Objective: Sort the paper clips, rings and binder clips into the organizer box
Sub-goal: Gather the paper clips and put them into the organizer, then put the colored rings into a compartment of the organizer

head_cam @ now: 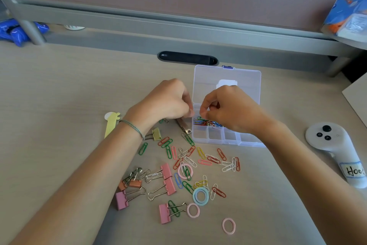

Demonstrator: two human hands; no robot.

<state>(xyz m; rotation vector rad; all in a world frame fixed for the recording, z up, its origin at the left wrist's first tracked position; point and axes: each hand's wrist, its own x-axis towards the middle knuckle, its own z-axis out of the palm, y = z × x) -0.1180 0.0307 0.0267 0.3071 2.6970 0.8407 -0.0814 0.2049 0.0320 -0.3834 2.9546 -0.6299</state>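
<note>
Desk: a pale wood-grain desk top (59, 96), its near and side edges cut off by the frame.
Box: a clear plastic organizer box (226, 137) lies open at centre right, lid (206, 80) folded flat away from the person; the right hand hides part of its far row.
Left hand: the left hand (168, 100) is curled at the box's left edge; the fingertips are turned away, so what they pinch, if anything, cannot be told.
Right hand: the right hand (232, 107), over the box, has thumb and forefinger pinched together; anything between them is too small to make out.
Filled compartment: a heap of coloured wire paper clips (206, 122) fills one compartment below the hands; the four near compartments look bare.
Binder clips: five pink binder clips (168, 185), one yellow (155, 133) and a small orange cluster lie left of the loose pile.
Rings: five pastel rings (200, 196) in view, two nested.
Loose paper clips: scattered clips (213, 159) overlap too much to count.
</note>
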